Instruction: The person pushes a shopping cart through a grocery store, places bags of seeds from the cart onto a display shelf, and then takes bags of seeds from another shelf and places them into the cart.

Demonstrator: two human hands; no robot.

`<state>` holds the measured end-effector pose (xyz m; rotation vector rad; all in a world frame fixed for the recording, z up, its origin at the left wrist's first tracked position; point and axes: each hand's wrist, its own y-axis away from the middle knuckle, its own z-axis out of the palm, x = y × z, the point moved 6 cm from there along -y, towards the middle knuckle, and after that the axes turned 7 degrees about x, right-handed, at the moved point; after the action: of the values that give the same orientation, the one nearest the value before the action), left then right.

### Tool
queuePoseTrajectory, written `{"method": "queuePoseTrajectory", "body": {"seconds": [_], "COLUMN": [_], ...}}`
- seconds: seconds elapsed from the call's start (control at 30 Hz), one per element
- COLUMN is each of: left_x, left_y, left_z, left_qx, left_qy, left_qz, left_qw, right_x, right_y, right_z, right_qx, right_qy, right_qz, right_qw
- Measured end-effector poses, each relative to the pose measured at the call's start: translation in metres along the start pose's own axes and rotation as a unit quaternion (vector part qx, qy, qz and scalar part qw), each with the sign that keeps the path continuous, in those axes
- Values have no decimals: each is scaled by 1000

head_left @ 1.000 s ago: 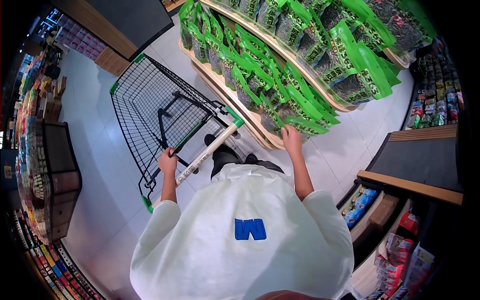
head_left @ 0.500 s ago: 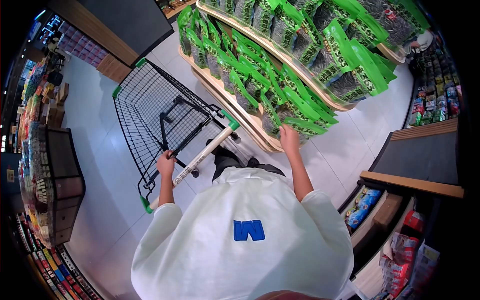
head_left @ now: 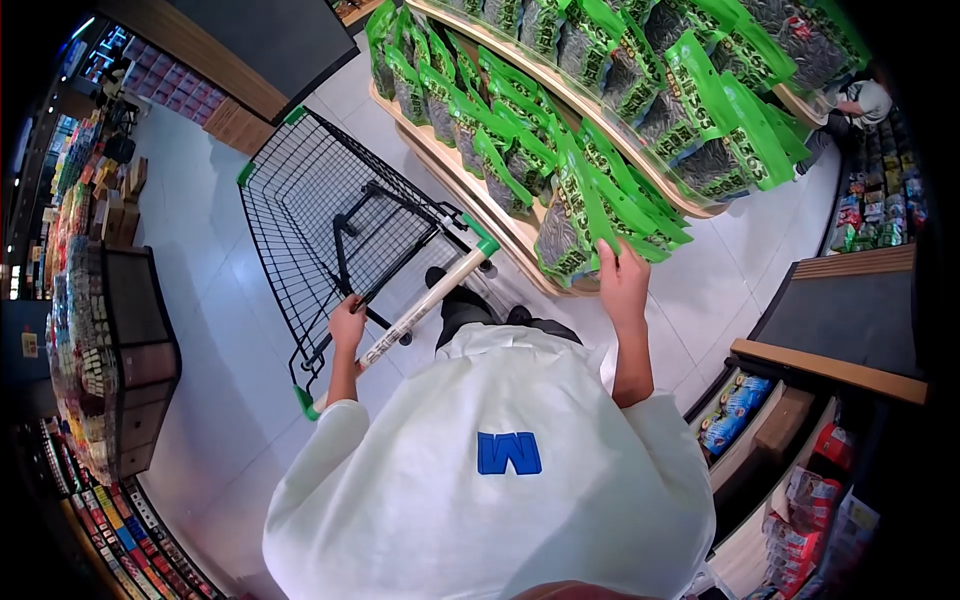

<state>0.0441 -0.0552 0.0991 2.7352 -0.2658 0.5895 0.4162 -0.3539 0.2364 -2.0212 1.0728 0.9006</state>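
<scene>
My right hand (head_left: 624,285) pinches the top edge of a green bag (head_left: 568,225) of what look like sunflower seeds, at the near end of the lower shelf. The bag is raised a little, in front of several like it, and its printing is too small to read. My left hand (head_left: 347,322) is closed on the black wire frame of the shopping cart (head_left: 325,205), just beyond its pale handle (head_left: 425,305). No goods show in the cart's basket.
A tiered wooden display (head_left: 470,190) full of green bags stands along the cart's right side. Shelves (head_left: 835,365) with packets are at the right, a snack counter (head_left: 140,370) at the left. Another person (head_left: 862,103) is at the far right. Pale tiles (head_left: 215,400) cover the floor.
My right hand has drawn the green bag up from the shelf front, so its dark face now shows. My left hand stays on the cart, and the view has shifted slightly.
</scene>
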Motion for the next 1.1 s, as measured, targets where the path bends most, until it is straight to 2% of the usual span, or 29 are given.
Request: {"method": "queuePoseTrajectory", "body": {"seconds": [0.03,0.1,0.27,0.33,0.4,0.47,0.6,0.7,0.77,0.8,0.87,0.93,0.97,1.0,1.03,1.07,1.1], "left_x": [-3,-10,-8,8,16,11,12,19,50,64,102,127,129,133,140,147,142], "left_y": [-2,-7,-3,11,19,26,39,48,46,47,45,42,32,27,28,28,24], "left_z": [0,9,9,2,-3,2,-1,-5,-18,-19,-33,-38,-30,-24,-20,-18,-7], "left_qx": [0,-78,-167,-191,-208,-226,-269,-293,-232,-233,-183,-144,-130,-127,-144,-160,-165], "left_qy": [-1,-10,-20,-25,-70,-112,-143,-123,99,99,339,404,434,443,393,339,338], "left_qz": [-1,10,52,102,91,140,169,187,189,188,59,49,35,22,-26,-71,-71], "left_qw": [1000,997,984,976,971,957,937,930,949,949,921,902,891,887,908,924,924], "right_x": [-23,-35,-53,-56,-59,-60,-73,-83,-89,-93,-90,-94,-100,-105,-99,-95,-87], "right_y": [-4,-10,-17,-18,-21,-24,-29,-30,-32,-28,-5,25,37,51,60,74,89], "right_z": [-10,-15,-15,-18,-19,-16,7,43,77,96,143,175,182,185,189,202,214], "right_qx": [16,9,-8,-16,-26,-18,-31,-81,-118,-145,-193,-231,-201,-168,-168,-244,-319], "right_qy": [10,1,-49,-46,-43,-168,-248,-374,-399,-402,-402,-324,-291,-256,-253,-198,-141], "right_qz": [-53,-68,-113,-102,-88,-17,-36,-13,-10,-13,-4,-79,-171,-262,-259,-281,-299], "right_qw": [998,998,992,994,995,985,968,924,909,904,895,914,920,915,917,907,888]}}
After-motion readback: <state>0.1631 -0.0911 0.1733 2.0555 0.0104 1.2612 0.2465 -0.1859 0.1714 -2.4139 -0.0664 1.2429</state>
